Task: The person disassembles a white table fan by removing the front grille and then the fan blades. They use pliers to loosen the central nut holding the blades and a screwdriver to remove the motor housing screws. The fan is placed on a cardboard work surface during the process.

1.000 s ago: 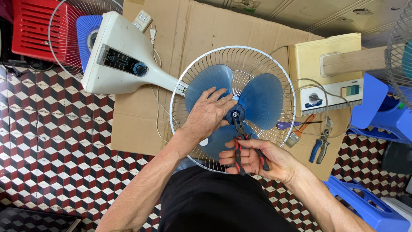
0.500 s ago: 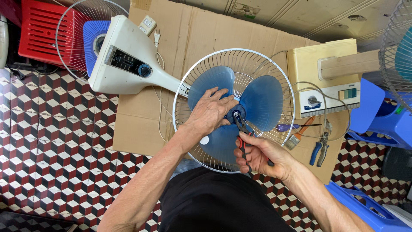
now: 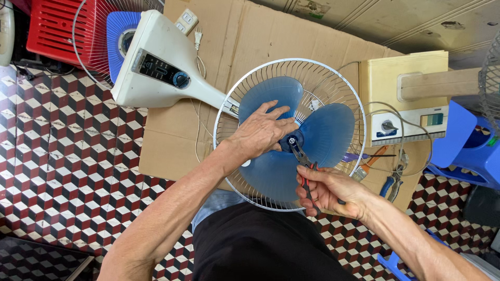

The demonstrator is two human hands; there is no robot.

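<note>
Right now the left hand (image 3: 260, 132) lies flat with fingers spread on the upper-left blade of the blue fan blade (image 3: 291, 138), pressing it steady, while the right hand (image 3: 333, 190) is closed around the red-and-black handles of a pair of needle-nose pliers (image 3: 303, 165), whose tips reach up to the hub (image 3: 290, 140) at the blade's centre. That fan lies on its back on a sheet of cardboard (image 3: 250, 47) in the middle of the scene, its white base (image 3: 159, 65) stretching away to the far left. By my reading the front guard is already off, since the blade sits bare inside the white wire rear grille (image 3: 333, 78); the blade itself is still seated on its shaft, so freeing the hub fastener and lifting the blade appear to be what remains. To the right rest a cream fan base (image 3: 403, 96), blue-handled pliers (image 3: 391, 181) and an orange-handled tool (image 3: 372, 158). Far left stands another fan's wire guard (image 3: 91, 36) beside a red crate (image 3: 52, 26), all over checkered floor tiles (image 3: 62, 156)
</note>
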